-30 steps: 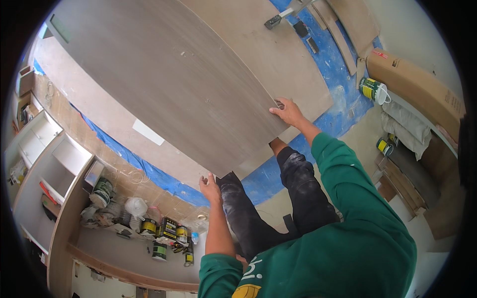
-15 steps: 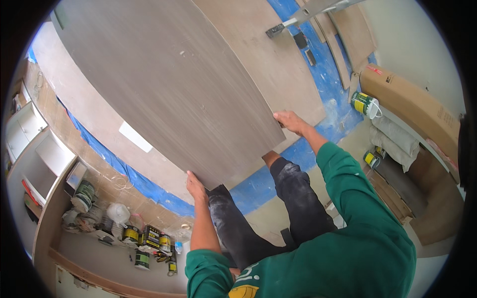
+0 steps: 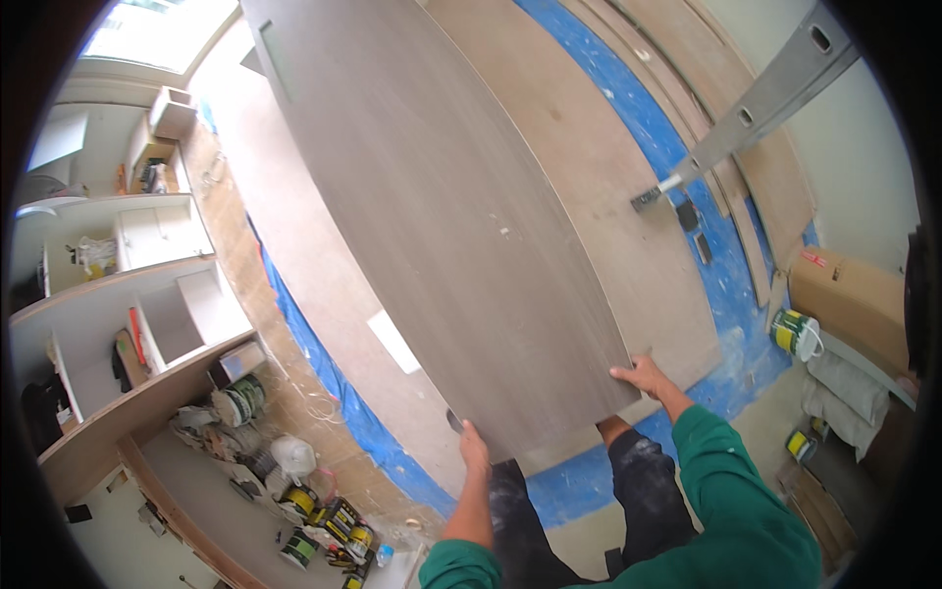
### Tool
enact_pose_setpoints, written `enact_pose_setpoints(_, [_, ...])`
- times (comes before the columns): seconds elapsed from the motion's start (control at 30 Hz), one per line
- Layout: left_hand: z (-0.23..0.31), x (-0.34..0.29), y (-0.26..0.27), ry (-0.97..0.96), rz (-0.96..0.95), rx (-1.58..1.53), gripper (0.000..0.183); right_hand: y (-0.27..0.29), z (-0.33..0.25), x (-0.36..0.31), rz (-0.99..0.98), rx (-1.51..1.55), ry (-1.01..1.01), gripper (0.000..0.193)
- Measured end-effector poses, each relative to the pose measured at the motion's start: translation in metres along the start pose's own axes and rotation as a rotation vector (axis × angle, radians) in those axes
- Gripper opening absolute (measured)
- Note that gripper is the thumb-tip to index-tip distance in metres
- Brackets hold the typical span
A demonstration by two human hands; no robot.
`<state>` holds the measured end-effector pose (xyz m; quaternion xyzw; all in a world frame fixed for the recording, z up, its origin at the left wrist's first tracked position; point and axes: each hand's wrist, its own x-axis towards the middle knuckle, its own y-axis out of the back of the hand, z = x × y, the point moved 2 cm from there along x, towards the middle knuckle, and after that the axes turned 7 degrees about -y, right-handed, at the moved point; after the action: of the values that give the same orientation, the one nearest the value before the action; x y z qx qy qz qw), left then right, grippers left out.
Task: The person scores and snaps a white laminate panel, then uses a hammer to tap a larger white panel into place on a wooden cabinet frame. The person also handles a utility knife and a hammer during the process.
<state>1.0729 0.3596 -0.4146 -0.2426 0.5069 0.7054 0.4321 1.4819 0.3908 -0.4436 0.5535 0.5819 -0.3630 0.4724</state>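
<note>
A long grey-brown wood-grain panel (image 3: 471, 236) stretches away from me over a pale board (image 3: 285, 187). At its near left corner, my left hand (image 3: 475, 450) is closed on the edge, with its fingertips hidden underneath. My right hand (image 3: 645, 376) grips the near right corner, thumb on top and fingers below. Beside the left hand, a small dark oval shows at the panel's edge. A white rectangular piece (image 3: 393, 342) sticks out past the panel's left side. Small pale marks dot the panel's upper face.
Blue sheeting (image 3: 746, 334) surrounds the pale board. To the right are a metal bar (image 3: 775, 88), loose boards (image 3: 785, 196), a cardboard box (image 3: 844, 290) and a paint bucket (image 3: 793, 334). Open cabinets (image 3: 118, 236) line the left, with several cans and tools (image 3: 324, 510) at lower left.
The view has swung left and farther ahead, so more of the panel's far end and the cabinets show. Both hands keep hold of the panel's near corners.
</note>
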Motion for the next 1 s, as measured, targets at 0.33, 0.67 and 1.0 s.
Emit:
enact_pose_setpoints(0.33, [-0.012,-0.017,0.011,-0.072,-0.083,0.131,0.066,-0.001,-0.042,-0.136,0.017,-0.1,-0.024,0.054])
enact_pose_setpoints(0.67, [0.028,-0.103,-0.041,0.058,-0.251,-0.063,0.075,-0.004,-0.123,-0.359,0.222,-0.397,0.068,0.046])
enact_pose_setpoints(1.0, [-0.019,-0.036,-0.109,-0.025,-0.685,-0.248,0.084,-0.123,-0.108,-0.382,0.436,-0.561,0.341,0.029])
